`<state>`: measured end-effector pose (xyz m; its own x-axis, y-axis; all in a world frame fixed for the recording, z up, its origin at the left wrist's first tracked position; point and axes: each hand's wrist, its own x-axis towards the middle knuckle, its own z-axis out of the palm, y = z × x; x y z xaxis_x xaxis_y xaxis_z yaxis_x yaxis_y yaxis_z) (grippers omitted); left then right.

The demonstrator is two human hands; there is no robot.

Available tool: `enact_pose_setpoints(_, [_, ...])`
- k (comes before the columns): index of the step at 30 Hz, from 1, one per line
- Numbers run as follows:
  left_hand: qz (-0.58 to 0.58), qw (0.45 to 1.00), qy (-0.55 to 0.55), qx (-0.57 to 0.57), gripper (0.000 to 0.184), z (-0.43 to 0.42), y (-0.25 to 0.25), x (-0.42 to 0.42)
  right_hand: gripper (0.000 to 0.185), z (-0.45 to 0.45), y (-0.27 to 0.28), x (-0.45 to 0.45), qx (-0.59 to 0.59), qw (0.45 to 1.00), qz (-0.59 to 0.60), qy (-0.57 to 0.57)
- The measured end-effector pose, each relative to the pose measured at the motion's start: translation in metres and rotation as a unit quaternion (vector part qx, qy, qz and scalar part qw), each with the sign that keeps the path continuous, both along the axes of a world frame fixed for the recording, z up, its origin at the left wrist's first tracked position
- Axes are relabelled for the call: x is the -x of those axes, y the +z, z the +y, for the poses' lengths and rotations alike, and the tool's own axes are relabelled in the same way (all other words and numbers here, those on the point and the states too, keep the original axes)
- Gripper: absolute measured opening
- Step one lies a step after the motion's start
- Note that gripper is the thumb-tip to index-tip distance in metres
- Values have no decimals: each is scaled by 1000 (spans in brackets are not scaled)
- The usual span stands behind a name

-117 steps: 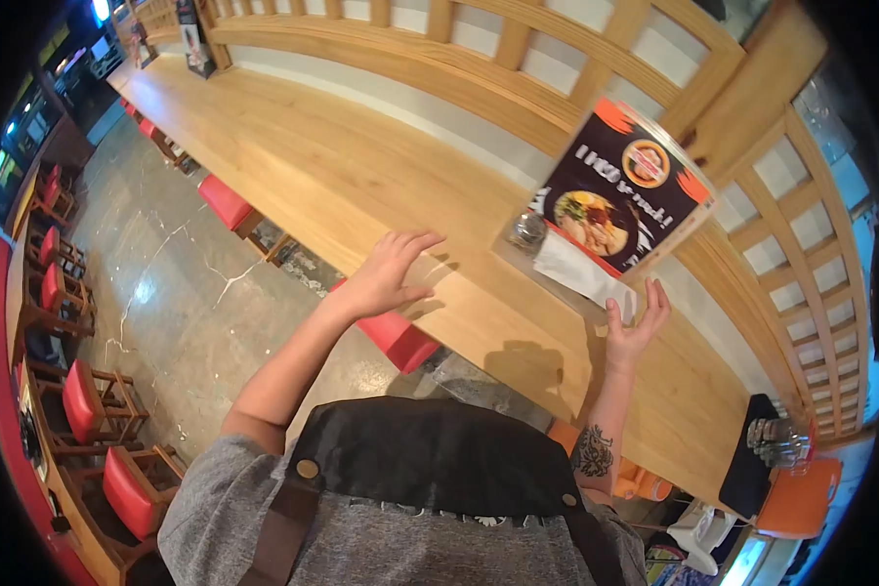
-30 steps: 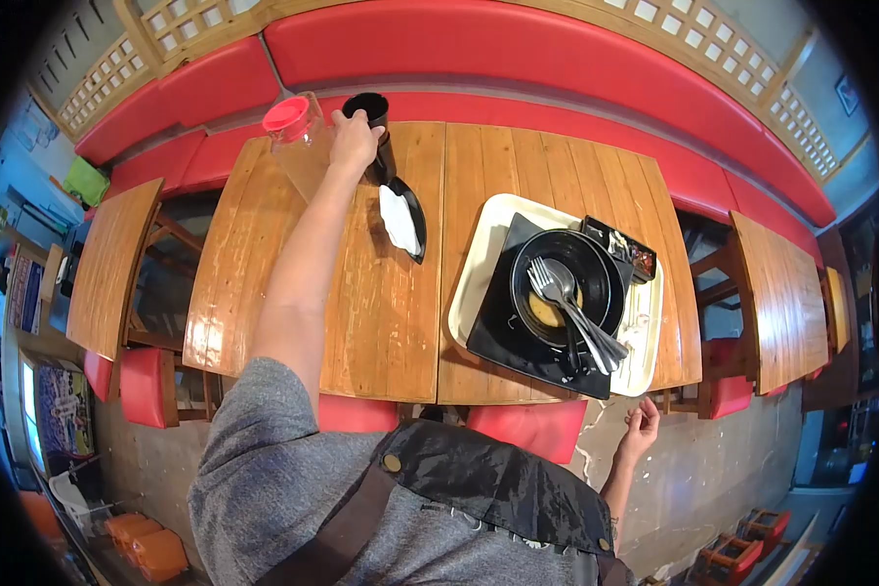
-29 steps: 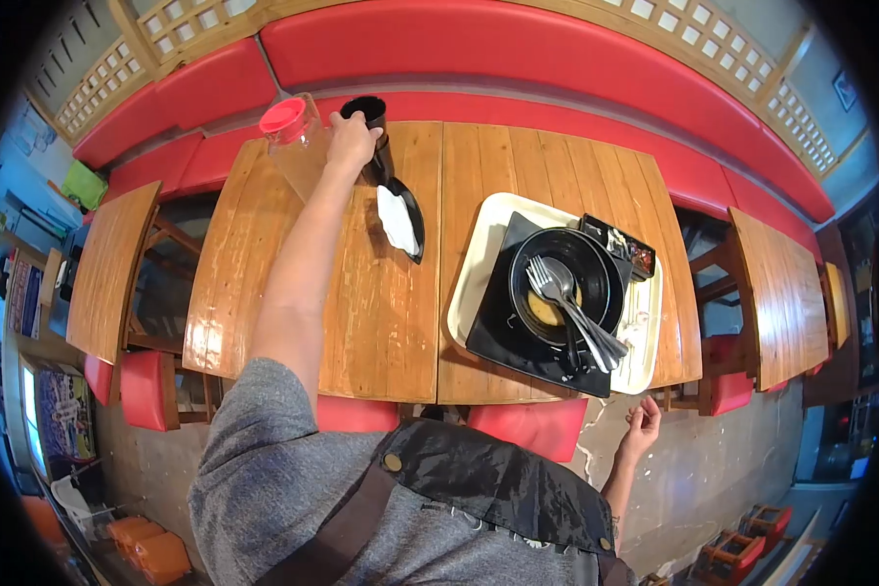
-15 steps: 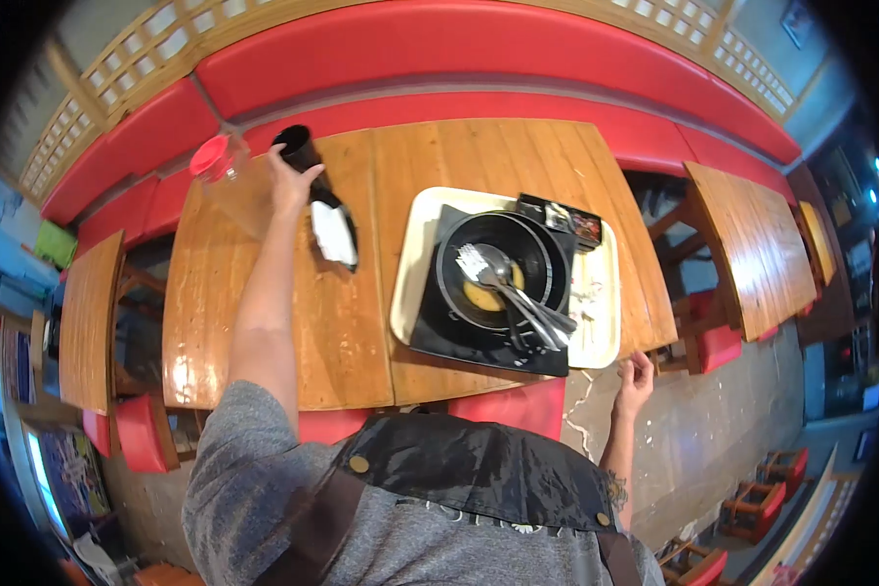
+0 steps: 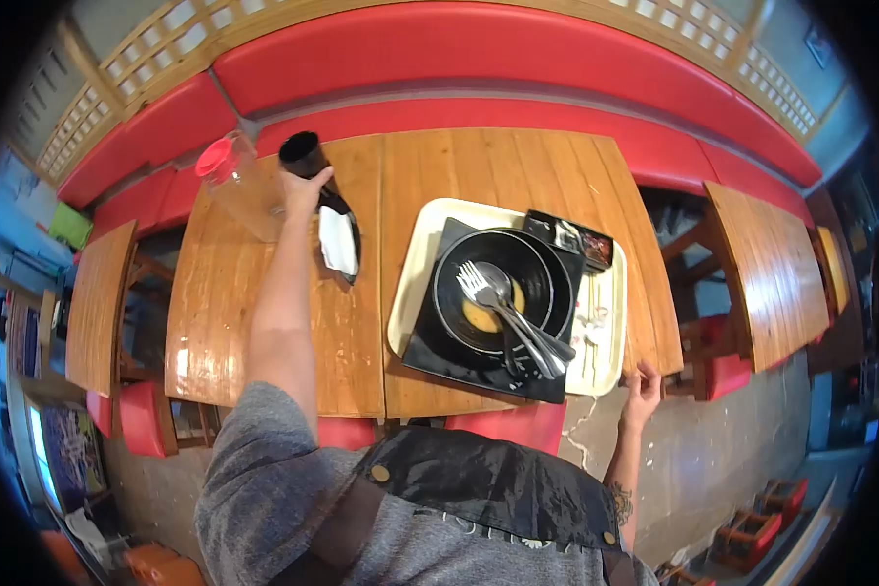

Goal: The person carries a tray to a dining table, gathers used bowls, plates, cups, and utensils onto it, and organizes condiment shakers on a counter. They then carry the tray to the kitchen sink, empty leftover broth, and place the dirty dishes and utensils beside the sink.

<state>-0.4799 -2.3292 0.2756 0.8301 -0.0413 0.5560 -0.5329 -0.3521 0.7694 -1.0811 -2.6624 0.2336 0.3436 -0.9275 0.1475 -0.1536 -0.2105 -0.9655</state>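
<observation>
At far left, we see a clear plastic pitcher with a red lid [image 5: 252, 203] standing on a brown wooden table [image 5: 354, 342]. Just right of it, our left hand [image 5: 305, 188] curls around a tall black cup [image 5: 309, 158], thumb across its side. Half a second ago our fingers were up at the cup's rim; now they lie lower, along its body, which we judge a fuller hold. We cannot tell whether the cup's base has left the table.

Just nearer to us, a white crumpled napkin [image 5: 337, 240] rests on a narrow black dish [image 5: 355, 262]. Further right sits a cream rectangular tray [image 5: 418, 264] bearing a black square board [image 5: 438, 363] and a round black bowl [image 5: 451, 305]; a metal fork [image 5: 472, 281] and metal spoon [image 5: 499, 283] lean inside it. Behind is a black divided condiment box [image 5: 568, 234].

At far right, our right hand [image 5: 642, 391] is loosely bent near the table's edge, holding nothing visible; contact is unclear.
</observation>
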Motion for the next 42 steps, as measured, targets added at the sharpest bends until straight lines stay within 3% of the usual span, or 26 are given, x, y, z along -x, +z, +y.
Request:
enact_pose_setpoints(6, [17,999,32,-5,71,1,-8,-7,25,-9,-13,-14,-9,1000,1,19])
enact_pose_setpoints(9, [66,998,-22,-5,68,2,5,8,24,-8,-8,-18,30,998,47,17])
enact_pose_setpoints(11, [33,998,-23,45,59,1,10,8,22,-6,-3,-23,18,998,53,13])
enact_pose_setpoints(13, [-4,991,-56,123,55,-13,47,39,27,-1,7,-30,101,991,78,44])
enact_pose_setpoints(15, [-16,985,-72,159,52,-30,93,82,35,2,27,-38,327,915,225,66])
enact_pose_setpoints(20, [21,954,-256,153,41,-72,175,190,49,9,48,-74,363,866,308,150])
enact_pose_setpoints(22, [78,918,-354,163,38,-98,183,229,49,7,44,-83,358,867,312,153])
enact_pose_setpoints(24, [144,868,-443,170,38,-131,188,274,46,3,33,-88,381,833,365,167])
enact_pose_setpoints(27, [178,843,-498,104,74,-189,160,315,40,10,30,-83,386,819,390,169])
enact_pose_setpoints(28, [148,873,-463,47,82,-207,151,329,33,13,27,-82,398,831,364,138])
enact_pose_setpoints(29, [188,854,-480,69,87,-224,146,345,33,15,25,-79,399,830,363,139])
enact_pose_setpoints(30, [128,871,-470,66,87,-244,132,353,30,16,25,-76,397,820,392,127])
enact_pose_setpoints(31, [167,853,-492,49,88,-259,123,359,29,17,24,-74,395,809,421,115])
enact_pose_setpoints(36, [137,896,-413,-82,80,-296,92,382,28,20,26,-64,388,807,435,91])
enact_pose_setpoints(42, [164,907,-380,-82,77,-307,62,383,33,16,27,-60,333,838,414,125])
